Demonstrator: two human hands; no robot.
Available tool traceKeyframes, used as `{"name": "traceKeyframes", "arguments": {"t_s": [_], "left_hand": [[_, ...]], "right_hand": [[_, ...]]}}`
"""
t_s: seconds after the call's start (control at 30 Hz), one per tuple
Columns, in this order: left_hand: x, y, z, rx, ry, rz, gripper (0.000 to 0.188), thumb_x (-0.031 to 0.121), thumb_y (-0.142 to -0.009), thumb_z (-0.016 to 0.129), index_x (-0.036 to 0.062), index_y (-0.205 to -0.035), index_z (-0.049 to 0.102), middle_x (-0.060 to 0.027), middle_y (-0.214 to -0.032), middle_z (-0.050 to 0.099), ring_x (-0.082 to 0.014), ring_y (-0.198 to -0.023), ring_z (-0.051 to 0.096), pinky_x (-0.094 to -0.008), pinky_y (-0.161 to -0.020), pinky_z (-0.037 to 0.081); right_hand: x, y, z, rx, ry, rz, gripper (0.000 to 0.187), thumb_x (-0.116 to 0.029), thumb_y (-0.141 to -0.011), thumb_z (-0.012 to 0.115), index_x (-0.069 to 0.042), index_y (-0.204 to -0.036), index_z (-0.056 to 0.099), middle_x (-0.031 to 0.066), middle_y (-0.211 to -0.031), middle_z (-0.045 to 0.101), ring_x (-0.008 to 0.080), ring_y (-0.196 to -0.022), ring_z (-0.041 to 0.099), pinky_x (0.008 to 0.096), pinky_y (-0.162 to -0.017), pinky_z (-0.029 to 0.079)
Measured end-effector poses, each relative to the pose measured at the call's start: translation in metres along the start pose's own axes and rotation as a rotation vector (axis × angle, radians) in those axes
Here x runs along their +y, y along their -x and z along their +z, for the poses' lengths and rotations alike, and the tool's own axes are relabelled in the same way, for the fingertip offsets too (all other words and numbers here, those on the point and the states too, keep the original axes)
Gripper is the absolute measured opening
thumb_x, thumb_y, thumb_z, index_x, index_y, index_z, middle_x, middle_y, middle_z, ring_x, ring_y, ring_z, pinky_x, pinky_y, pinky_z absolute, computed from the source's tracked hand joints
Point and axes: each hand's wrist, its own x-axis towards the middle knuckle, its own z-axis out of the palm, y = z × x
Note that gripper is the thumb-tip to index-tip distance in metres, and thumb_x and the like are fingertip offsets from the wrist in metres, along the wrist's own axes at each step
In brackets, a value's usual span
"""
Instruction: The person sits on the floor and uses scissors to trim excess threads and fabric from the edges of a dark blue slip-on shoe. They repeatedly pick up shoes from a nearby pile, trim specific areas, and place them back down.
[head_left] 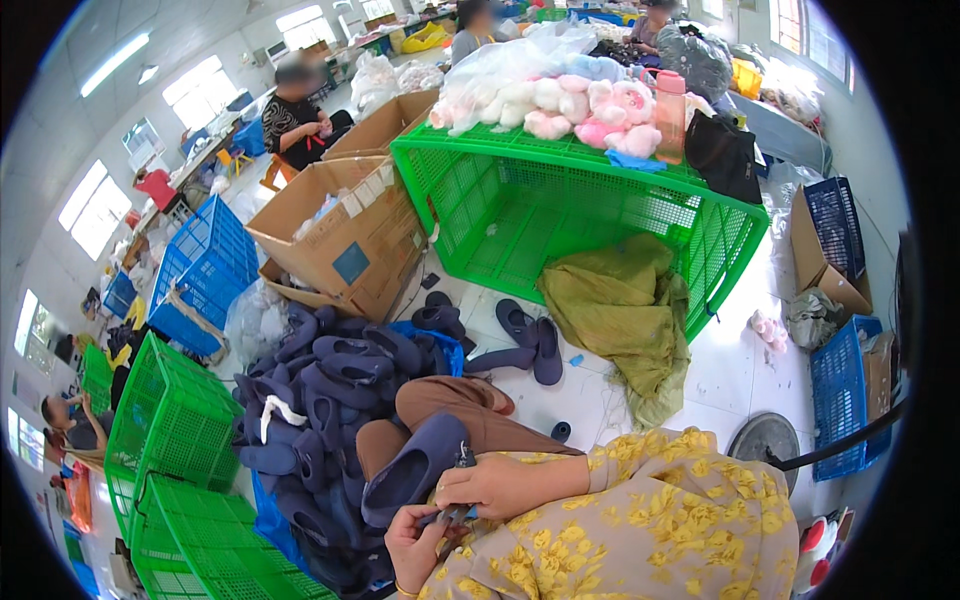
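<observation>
Slipper [416,472] sits close, likely for reach, as left hand [412,552] and right hand [492,487] together pinch a small piece [459,513].

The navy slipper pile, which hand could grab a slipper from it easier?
Probably the left hand: it sits nearer the navy slipper pile, while the right hand is farther across.

Plush toys [618,108] sit atop a green crate [590,200].

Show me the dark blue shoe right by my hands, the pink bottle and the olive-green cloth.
Dark blue shoe [418,468], head view: middle of its visible surface.
Pink bottle [670,122], head view: middle of its body.
Olive-green cloth [622,298], head view: its crumpled folds.
</observation>
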Motion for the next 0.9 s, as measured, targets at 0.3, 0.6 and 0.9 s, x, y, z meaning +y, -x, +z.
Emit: {"name": "traceKeyframes", "arguments": {"t_s": [0.3,0.6,0.9], "left_hand": [[-0.003,-0.007,-0.005,0.027,0.367,-0.076,0.011,-0.007,-0.084,0.055,-0.0061,-0.095,0.055,-0.0164,-0.083,0.065,-0.0226,-0.073,0.068,-0.0394,-0.060,0.060],[-0.027,-0.010,-0.013,0.057,0.187,-0.094,0.010,-0.007,-0.084,0.053,-0.0068,-0.094,0.056,-0.0161,-0.084,0.065,-0.0237,-0.068,0.068,-0.0393,-0.062,0.061],[-0.011,-0.005,-0.008,0.044,0.260,-0.181,0.012,-0.008,-0.085,0.052,-0.0065,-0.096,0.057,-0.0152,-0.090,0.066,-0.0207,-0.072,0.067,-0.0346,-0.063,0.059]], "right_hand": [[0.009,-0.005,0.004,0.021,0.156,-0.138,0.032,-0.007,-0.072,0.063,-0.011,-0.103,0.058,-0.0002,-0.100,0.058,0.0262,-0.069,0.059,0.0372,-0.059,0.045],[0.001,-0.008,0.021,0.015,0.243,-0.107,0.030,-0.014,-0.073,0.064,-0.011,-0.101,0.057,0.0027,-0.091,0.054,0.0263,-0.066,0.058,0.0379,-0.058,0.045],[0.013,0.001,0.017,-0.033,0.204,-0.079,0.028,-0.015,-0.075,0.062,-0.014,-0.103,0.058,0.0011,-0.100,0.058,0.0253,-0.068,0.059,0.0380,-0.057,0.044]]}}
